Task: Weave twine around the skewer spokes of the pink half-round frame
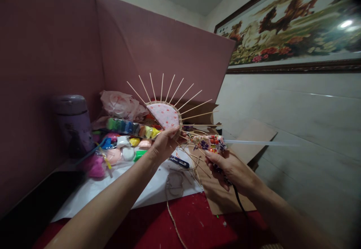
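Note:
My left hand (165, 144) is closed on the lower edge of a small woven basket base (166, 114), a pink dotted disc ringed with cord, with several thin wooden sticks fanning out from it. My right hand (229, 170) grips a flower-patterned glue gun (210, 142), its nozzle pointing left at the base. A clear glue stick (259, 142) juts out of its back to the right, and a black cable runs down from the handle. Loose jute cord (175, 189) trails from the base down onto the table.
A purple flask (72, 123) stands at the left beside packets of coloured clay (124, 140) and a crumpled plastic bag (120, 104). White paper (152, 192) and brown cardboard (220, 200) cover the red table. A pink partition stands behind; a framed painting (296, 20) hangs on the right wall.

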Available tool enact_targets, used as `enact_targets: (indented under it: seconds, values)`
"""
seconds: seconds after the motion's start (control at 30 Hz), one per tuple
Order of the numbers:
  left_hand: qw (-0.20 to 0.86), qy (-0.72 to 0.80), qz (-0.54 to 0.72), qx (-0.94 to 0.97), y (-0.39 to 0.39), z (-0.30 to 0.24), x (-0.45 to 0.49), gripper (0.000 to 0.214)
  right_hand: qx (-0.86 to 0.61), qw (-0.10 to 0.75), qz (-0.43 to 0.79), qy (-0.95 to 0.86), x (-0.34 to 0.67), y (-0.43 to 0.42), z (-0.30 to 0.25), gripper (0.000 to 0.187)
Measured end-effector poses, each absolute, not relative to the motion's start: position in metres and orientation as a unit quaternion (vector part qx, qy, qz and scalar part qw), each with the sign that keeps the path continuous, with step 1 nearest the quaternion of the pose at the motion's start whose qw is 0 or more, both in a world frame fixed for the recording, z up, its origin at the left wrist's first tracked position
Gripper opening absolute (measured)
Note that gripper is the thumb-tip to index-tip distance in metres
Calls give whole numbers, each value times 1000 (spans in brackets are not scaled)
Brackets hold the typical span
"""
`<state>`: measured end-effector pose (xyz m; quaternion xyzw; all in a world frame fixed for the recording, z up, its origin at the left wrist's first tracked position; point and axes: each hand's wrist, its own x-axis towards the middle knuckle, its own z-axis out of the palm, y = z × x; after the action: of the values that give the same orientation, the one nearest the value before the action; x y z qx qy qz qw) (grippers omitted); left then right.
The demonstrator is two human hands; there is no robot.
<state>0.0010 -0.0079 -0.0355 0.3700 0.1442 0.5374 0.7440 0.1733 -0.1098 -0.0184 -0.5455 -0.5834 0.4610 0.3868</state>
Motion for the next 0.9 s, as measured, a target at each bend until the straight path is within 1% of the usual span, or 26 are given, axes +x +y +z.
enact_targets:
  seconds: [0.9]
  values:
    - [743, 144, 540, 368, -8, -35, 0, 18, -549, 393, 455, -581, 174, -109, -20, 38]
